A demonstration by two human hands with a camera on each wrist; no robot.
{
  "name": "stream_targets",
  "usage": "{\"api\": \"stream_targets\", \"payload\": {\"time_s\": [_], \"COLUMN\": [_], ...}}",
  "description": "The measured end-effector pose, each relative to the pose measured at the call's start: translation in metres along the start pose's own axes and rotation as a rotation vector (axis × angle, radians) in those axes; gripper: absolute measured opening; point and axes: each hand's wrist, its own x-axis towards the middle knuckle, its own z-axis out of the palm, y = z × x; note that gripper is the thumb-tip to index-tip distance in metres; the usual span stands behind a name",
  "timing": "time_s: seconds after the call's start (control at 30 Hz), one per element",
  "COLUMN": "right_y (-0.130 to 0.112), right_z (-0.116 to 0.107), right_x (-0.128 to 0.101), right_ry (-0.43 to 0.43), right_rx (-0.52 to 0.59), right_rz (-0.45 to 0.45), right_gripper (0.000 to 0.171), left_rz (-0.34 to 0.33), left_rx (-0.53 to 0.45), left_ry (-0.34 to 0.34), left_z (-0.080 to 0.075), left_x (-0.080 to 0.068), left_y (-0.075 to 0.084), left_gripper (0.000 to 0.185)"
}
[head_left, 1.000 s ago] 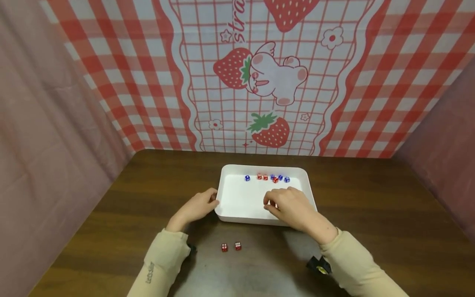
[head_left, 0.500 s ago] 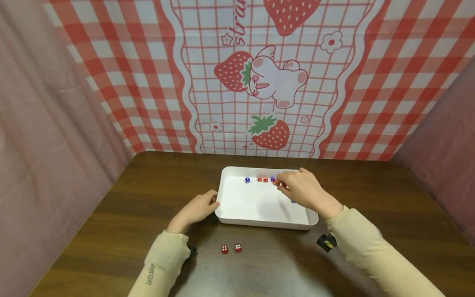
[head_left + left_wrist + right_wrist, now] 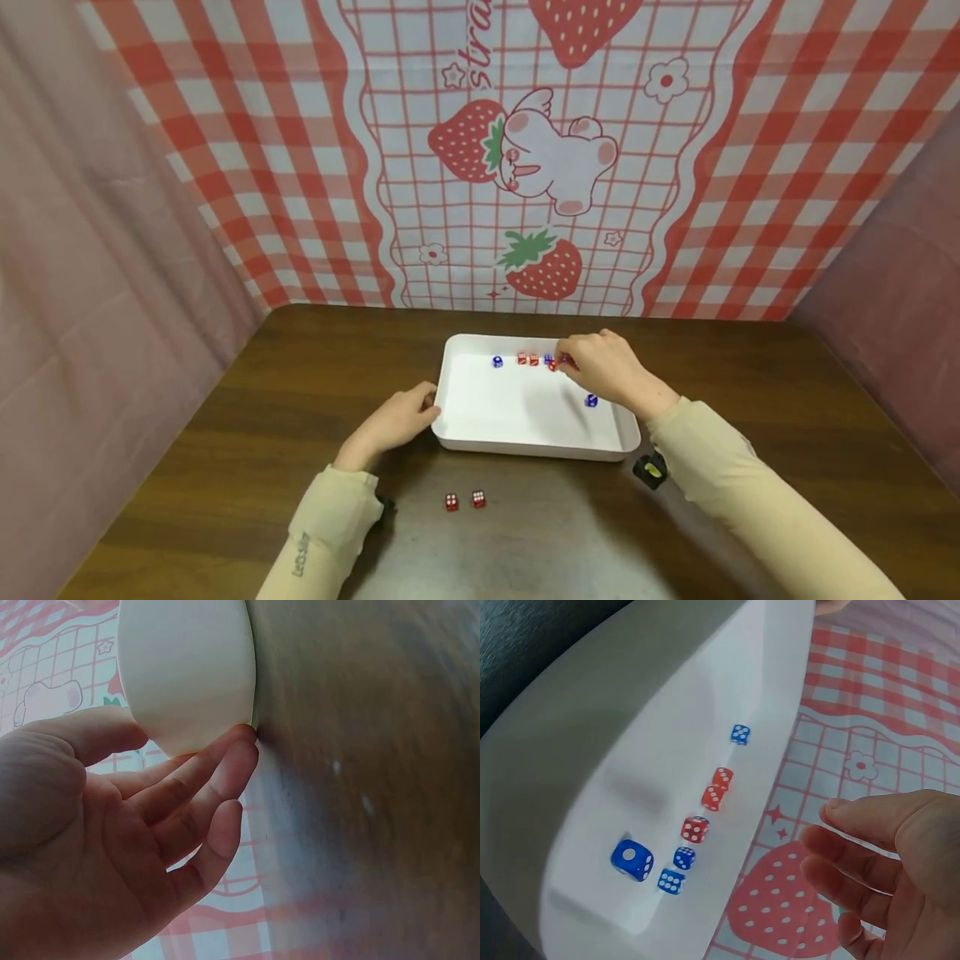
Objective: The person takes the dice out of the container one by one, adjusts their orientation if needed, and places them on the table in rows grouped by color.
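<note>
Brown table (image 3: 225, 467); white tray (image 3: 480, 408) holding translucent dice (image 3: 527, 359).

The head camera looks down across the table (image 3: 225, 433); both wrist cameras sit close, sharing the white tray (image 3: 525, 442) (image 3: 187, 667) (image 3: 592, 787).

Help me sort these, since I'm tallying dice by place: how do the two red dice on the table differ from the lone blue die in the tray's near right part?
The two red dice are red and lie on the bare wooden table, side by side as a pair, in front of the white tray. The lone blue die is blue, lies inside the tray, and sits alone, just below the right hand. All look like small translucent cubes with white pips.
</note>
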Motion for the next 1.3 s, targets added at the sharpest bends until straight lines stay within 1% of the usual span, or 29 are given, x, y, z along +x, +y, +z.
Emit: {"api": "stream_targets", "payload": {"time_s": [0.23, 0.43, 0.6, 0.9, 1.1, 1.2, 1.3], "right_y": [0.006, 0.013, 0.018, 0.02, 0.02, 0.021, 0.022], "right_z": [0.005, 0.011, 0.016, 0.025, 0.029, 0.029, 0.025], "right_x": [0.006, 0.011, 0.016, 0.027, 0.03, 0.03, 0.031], "right_ry": [-0.021, -0.057, -0.09, -0.177, -0.236, -0.28, -0.298], "right_rx": [0.017, 0.031, 0.03, -0.006, -0.036, -0.039, -0.041], "right_rz": [0.01, 0.038, 0.027, 0.003, 0.004, 0.01, 0.004], "right_gripper": [0.007, 0.009, 0.011, 0.016, 0.011, 0.01, 0.011], "left_rz": [0.002, -0.008, -0.005, -0.004, -0.017, -0.01, -0.008], "left_rx": [-0.006, -0.011, -0.011, -0.014, -0.014, -0.011, -0.008], "left_ry": [0.004, -0.001, 0.002, -0.001, 0.001, 0.003, -0.002], "left_z": [-0.001, 0.0, -0.001, -0.003, -0.004, -0.003, -0.003], "left_x": [-0.001, -0.002, -0.003, -0.002, -0.002, -0.002, -0.002], "left_y": [0.0, 0.0, 0.001, 0.002, 0.003, 0.002, 0.0], "left_gripper": [0.026, 0.026, 0.026, 0.026, 0.026, 0.025, 0.024]}}
